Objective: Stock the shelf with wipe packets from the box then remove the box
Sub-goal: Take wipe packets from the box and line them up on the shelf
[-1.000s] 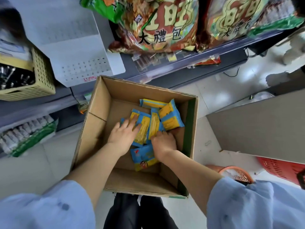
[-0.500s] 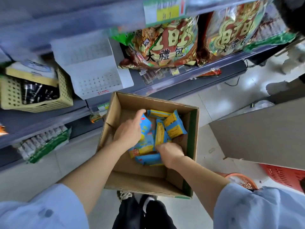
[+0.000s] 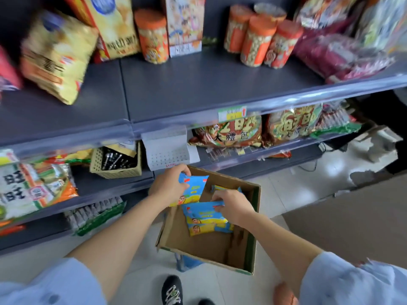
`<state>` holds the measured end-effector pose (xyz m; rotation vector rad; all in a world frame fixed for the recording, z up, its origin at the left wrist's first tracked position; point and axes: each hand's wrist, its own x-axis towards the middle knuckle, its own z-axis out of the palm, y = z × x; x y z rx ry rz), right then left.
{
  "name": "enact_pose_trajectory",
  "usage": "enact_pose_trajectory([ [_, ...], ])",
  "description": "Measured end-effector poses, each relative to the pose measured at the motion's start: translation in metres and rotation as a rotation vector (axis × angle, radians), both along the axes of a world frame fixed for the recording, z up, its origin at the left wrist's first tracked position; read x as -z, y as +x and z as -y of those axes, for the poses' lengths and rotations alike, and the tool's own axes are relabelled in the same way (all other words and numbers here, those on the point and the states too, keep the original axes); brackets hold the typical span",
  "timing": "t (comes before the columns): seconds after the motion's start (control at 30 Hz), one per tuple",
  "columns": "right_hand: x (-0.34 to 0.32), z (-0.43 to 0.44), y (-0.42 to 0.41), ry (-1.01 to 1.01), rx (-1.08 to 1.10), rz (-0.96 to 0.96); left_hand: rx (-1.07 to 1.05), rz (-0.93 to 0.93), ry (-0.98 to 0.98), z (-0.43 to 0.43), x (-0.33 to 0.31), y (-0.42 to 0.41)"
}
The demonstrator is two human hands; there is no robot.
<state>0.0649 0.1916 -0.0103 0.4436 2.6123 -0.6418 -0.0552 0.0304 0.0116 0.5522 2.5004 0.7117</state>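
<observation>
Left hand grips one wipe packet; right hand pinches packet stack over box. Bare shelf beyond, above hands. Best: lift clear of box rim, lay flat, fronts facing out.

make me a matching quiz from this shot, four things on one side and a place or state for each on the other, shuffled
Things
1. left hand
2. right hand
3. cardboard box
4. orange-lidded jars

Places or states
A. standing at the back of the upper shelf
B. brown, open at the top
C. grips several wipe packets
D. grips a single packet

Pairs: 1-D, 2-C, 3-B, 4-A
</observation>
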Motion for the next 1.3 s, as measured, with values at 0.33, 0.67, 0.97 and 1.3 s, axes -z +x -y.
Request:
enact_pose_trajectory([
  [0.33, -0.108, 0.03, -0.023, -0.014, -0.131, -0.244, -0.18, -0.357, -0.041, 0.078, -0.121, 0.019],
  [0.67, -0.203, 0.106, -0.053, -0.092, -0.254, -0.461, -0.38, -0.591, 0.065, 0.174, -0.223, 0.048],
  [0.97, -0.286, 0.188, -0.082, -0.198, -0.364, -0.626, -0.547, -0.732, 0.095, 0.266, -0.298, 0.053],
  [1.3, -0.35, 0.285, -0.116, -0.245, -0.407, -0.777, -0.664, -0.834, 0.201, 0.376, -0.363, 0.04],
])
